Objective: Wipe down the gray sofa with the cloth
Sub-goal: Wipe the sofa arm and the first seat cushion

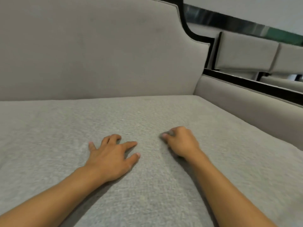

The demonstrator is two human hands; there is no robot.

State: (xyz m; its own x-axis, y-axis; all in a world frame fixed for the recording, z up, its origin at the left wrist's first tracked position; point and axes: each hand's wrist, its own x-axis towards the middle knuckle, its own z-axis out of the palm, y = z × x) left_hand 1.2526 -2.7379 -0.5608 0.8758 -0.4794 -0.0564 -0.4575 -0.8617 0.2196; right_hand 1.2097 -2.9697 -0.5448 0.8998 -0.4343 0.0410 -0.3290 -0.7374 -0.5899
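Note:
The gray sofa fills the view, with a smooth backrest (101,51) and a textured gray seat (65,128). My left hand (111,159) lies palm down on the middle of the seat, fingers spread and straight. A little to its right, my right hand (180,142) rests on the seat with its fingers curled. It pinches a small bit of gray cloth (168,133) at the fingertips. The cloth blends with the seat, and most of it is hidden under the hand. Faint creases run through the seat fabric between the two hands.
The sofa's right armrest (242,97) has a black trim along its top. Behind it stand more gray upholstered pieces (246,53) against a pale wall. The backrest's curved black edge (188,28) rises at the upper right.

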